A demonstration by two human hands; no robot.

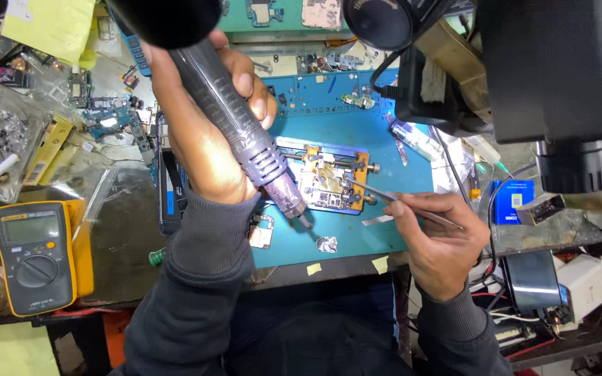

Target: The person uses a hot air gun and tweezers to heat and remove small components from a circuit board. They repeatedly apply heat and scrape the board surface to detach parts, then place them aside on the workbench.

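My left hand (203,132) grips a hot-air wand (245,132), its nozzle angled down beside the circuit board (329,182) clamped mid-frame on the blue mat (357,237). My right hand (437,240) pinches tweezers (402,202), tips on the board. A yellow multimeter (36,254) lies lower left.

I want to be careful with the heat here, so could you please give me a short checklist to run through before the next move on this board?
1. Circuit board clamped in its holder: ok.
2. Left hand grips the hot air gun firmly: ok.
3. Nozzle aimed at the board: not ok, it points just off the lower left edge.
4. Right hand holds the tweezers, tips at the board: ok.
5. Air temperature: cannot tell.
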